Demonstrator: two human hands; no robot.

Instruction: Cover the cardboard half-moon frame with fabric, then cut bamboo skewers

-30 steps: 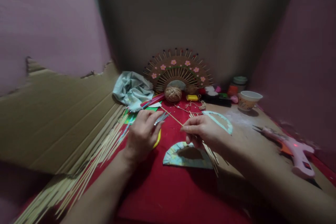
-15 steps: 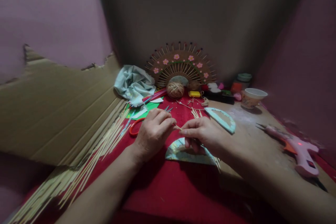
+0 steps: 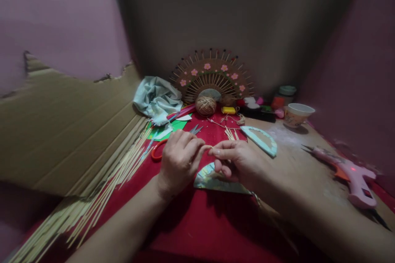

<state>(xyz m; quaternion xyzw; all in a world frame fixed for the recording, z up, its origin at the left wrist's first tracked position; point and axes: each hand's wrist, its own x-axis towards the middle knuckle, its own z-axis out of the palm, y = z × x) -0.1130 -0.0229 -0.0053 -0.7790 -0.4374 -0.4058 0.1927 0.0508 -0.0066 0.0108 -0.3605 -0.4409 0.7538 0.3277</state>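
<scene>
My left hand (image 3: 182,156) is closed in a pinch around one end of a thin, pale strand (image 3: 209,147). Close beside it, my right hand (image 3: 236,158) pinches the same strand between thumb and fingers; whether it is stick or twine I cannot tell. A blurred pale length (image 3: 274,215) trails below the right wrist. Beneath the hands lies a half-round piece covered in light blue patterned cloth (image 3: 205,178), partly hidden by the right hand. Scissors with red handles (image 3: 156,151) rest behind the left hand, their blades apart.
Long thin sticks (image 3: 105,193) lie at left by a cardboard sheet (image 3: 77,131). A decorated fan (image 3: 210,72) stands behind a twine ball (image 3: 205,106). On the right are a blue half-ring (image 3: 262,141), a cup (image 3: 298,115) and a pink glue gun (image 3: 354,176). Bundled cloth (image 3: 157,98) sits back left.
Both hands stay close together, with the right fingers shifted slightly left along the strand. The pale length under the right wrist has swung and now reaches further down and right.
</scene>
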